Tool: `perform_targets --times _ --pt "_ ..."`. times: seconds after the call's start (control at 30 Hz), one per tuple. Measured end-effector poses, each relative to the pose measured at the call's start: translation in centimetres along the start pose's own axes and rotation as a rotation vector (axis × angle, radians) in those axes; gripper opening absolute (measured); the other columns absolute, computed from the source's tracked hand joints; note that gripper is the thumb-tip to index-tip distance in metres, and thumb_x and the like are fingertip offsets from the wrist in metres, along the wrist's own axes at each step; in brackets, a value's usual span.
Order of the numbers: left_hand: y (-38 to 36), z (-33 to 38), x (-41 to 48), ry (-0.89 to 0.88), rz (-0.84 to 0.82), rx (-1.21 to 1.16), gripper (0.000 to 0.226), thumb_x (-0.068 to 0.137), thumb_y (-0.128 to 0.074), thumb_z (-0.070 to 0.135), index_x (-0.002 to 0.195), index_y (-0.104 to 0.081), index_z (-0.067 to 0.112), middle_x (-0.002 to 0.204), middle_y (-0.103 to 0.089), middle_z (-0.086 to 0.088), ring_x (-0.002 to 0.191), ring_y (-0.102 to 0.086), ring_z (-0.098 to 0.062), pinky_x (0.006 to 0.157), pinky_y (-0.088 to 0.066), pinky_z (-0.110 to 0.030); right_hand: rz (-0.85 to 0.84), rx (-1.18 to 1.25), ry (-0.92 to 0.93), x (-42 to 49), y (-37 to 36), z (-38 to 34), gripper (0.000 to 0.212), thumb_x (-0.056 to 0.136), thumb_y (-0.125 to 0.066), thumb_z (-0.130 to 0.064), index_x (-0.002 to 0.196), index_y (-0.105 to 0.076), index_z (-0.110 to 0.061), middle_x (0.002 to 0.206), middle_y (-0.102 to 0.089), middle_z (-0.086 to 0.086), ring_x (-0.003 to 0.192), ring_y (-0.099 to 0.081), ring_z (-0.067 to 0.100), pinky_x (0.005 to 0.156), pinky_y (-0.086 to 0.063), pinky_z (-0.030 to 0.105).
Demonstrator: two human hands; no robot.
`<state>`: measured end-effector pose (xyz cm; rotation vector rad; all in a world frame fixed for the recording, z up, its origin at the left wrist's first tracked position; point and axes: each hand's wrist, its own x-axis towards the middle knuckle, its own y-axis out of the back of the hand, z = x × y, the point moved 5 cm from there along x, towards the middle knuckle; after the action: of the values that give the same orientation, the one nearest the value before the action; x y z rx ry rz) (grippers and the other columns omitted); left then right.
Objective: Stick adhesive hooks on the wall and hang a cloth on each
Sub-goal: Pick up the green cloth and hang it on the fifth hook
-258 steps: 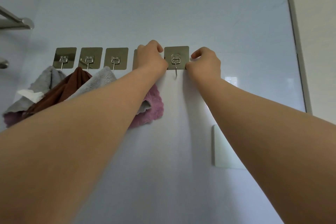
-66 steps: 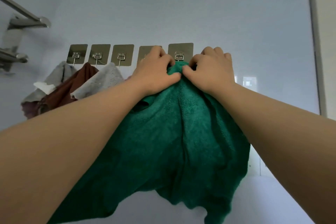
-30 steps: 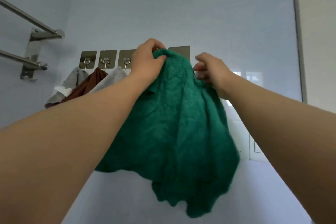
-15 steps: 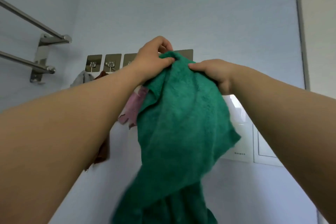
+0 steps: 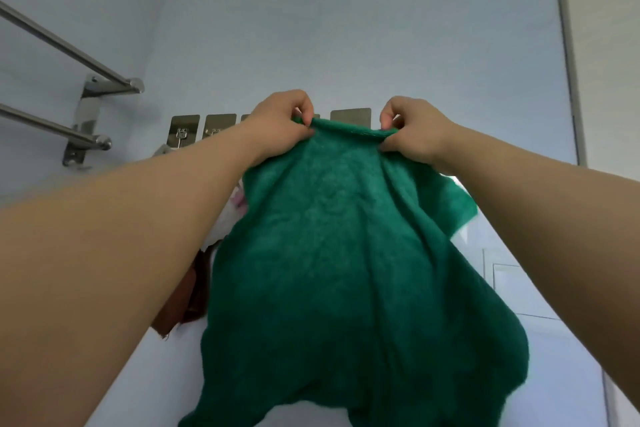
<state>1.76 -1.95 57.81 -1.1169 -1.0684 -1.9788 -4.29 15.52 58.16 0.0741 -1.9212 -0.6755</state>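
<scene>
A large green cloth [image 5: 346,270] hangs spread in front of me against the pale wall. My left hand [image 5: 280,125] pinches its top edge on the left, my right hand [image 5: 412,130] pinches the same edge on the right, stretching it flat. Just behind that edge shows the top of the rightmost adhesive hook plate [image 5: 349,118]; its hook is hidden by the cloth. More metal hook plates [image 5: 184,130] line up to the left, partly behind my left arm. Bits of a pink cloth [image 5: 239,201] and a brown cloth [image 5: 194,291] peek out beside the green one.
A two-bar metal towel rack [image 5: 86,114] juts from the left wall at hook height. White wall switch plates [image 5: 505,288] sit low on the right, partly behind my right arm. A door or window frame edge [image 5: 571,45] runs down the far right.
My hands have moved apart along the green cloth's top edge, spreading it wide where it was bunched. The cloth now hangs flat below the rightmost hook plate.
</scene>
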Motion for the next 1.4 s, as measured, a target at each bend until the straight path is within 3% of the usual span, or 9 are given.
perform_targets --times 0.17,0.37,0.53,0.7,0.8,0.93,1.1,1.23,1.4 --pt "-0.1 1.4 1.2 -0.189 0.345 0.258 0.037 0.085 -0.038 -0.004 0.097 -0.06 0.022 0.112 -0.054 -0.008 0.108 -0.047 -0.028 0.079 -0.037 -0.03 0.374 -0.615 0.316 0.6 0.9 -3.2 0.028 0.08 -0.046 0.003 0.09 -0.065 -0.015 0.104 -0.053 0.008 0.098 -0.046 0.03 0.074 -0.028 0.032" --pt "-5.0 -1.4 0.7 -0.106 0.09 0.768 0.04 0.091 -0.042 0.013 0.129 -0.049 0.023 0.126 -0.052 -0.005 0.12 -0.044 -0.027 0.093 -0.035 -0.039 0.299 -0.932 0.193 0.4 -2.9 0.0 0.035 0.086 -0.043 -0.001 0.117 -0.056 -0.011 0.127 -0.045 0.011 0.116 -0.038 0.03 0.088 -0.029 0.036" --pt "-5.2 -1.7 0.8 -0.068 0.107 0.735 0.035 0.092 -0.044 0.01 0.123 -0.052 0.023 0.125 -0.053 -0.005 0.119 -0.043 -0.027 0.097 -0.032 -0.04 0.308 -0.783 0.131 -0.4 -3.1 1.9 0.037 0.087 -0.037 0.003 0.121 -0.045 -0.01 0.112 -0.053 0.015 0.089 -0.042 0.031 0.071 -0.024 0.032" --pt "-5.7 -1.1 0.5 -0.145 0.125 0.816 0.03 0.089 -0.046 0.011 0.115 -0.06 0.016 0.122 -0.049 -0.007 0.118 -0.038 -0.028 0.097 -0.029 -0.039 0.288 -0.877 0.222 -0.7 -3.5 1.1 0.037 0.087 -0.039 -0.003 0.119 -0.054 -0.017 0.119 -0.045 0.011 0.11 -0.038 0.029 0.085 -0.025 0.035" --pt "-5.8 -1.3 0.0 -0.119 0.021 0.59 0.028 0.094 -0.035 0.022 0.092 -0.061 0.011 0.109 -0.061 -0.01 0.099 -0.051 -0.028 0.086 -0.037 -0.037 0.217 -0.828 0.168 -0.5 -4.5 1.1 0.028 0.091 -0.039 -0.012 0.108 -0.061 -0.009 0.11 -0.05 0.011 0.105 -0.043 0.03 0.082 -0.029 0.034" --pt "-6.1 -2.8 -1.1 -0.048 -0.158 0.27 0.033 0.09 -0.048 0.048 0.109 -0.049 0.021 0.101 -0.06 0.002 0.099 -0.054 -0.021 0.083 -0.044 -0.033 0.066 -0.436 -0.036 -0.3 -5.2 1.5 0.033 0.092 -0.037 -0.037 0.074 -0.05 -0.013 0.09 -0.051 0.009 0.083 -0.048 0.028 0.069 -0.036 0.031" --pt "-6.2 -3.6 -2.7 -0.096 -0.083 0.448 0.047 0.074 -0.063 0.056 0.105 -0.043 0.026 0.108 -0.053 0.006 0.115 -0.044 -0.021 0.095 -0.034 -0.037 0.001 -0.407 -0.078 -1.2 -5.3 1.7 0.035 0.082 -0.056 -0.027 0.115 -0.049 -0.019 0.107 -0.057 0.004 0.098 -0.054 0.026 0.075 -0.043 0.032" --pt "-8.4 -4.1 -4.3 -0.047 -0.092 0.607 0.066 0.084 -0.046 0.062 0.137 -0.032 0.026 0.145 -0.03 0.001 0.137 -0.02 -0.022 0.111 -0.015 -0.049 0.012 -0.264 -0.148 -2.2 -5.3 2.2 0.042 0.08 -0.061 -0.025 0.119 -0.048 -0.021 0.113 -0.058 0.005 0.101 -0.056 0.025 0.083 -0.048 0.036" --pt "-8.1 -3.7 -4.3 0.036 -0.106 0.499 0.075 0.08 -0.056 0.058 0.14 -0.028 0.024 0.144 -0.035 -0.001 0.136 -0.027 -0.022 0.112 -0.015 -0.051 -0.044 -0.122 -0.175 -3.2 -6.2 2.5 0.051 0.08 -0.065 -0.012 0.127 -0.045 -0.013 0.121 -0.056 0.009 0.109 -0.053 0.026 0.085 -0.045 0.032"
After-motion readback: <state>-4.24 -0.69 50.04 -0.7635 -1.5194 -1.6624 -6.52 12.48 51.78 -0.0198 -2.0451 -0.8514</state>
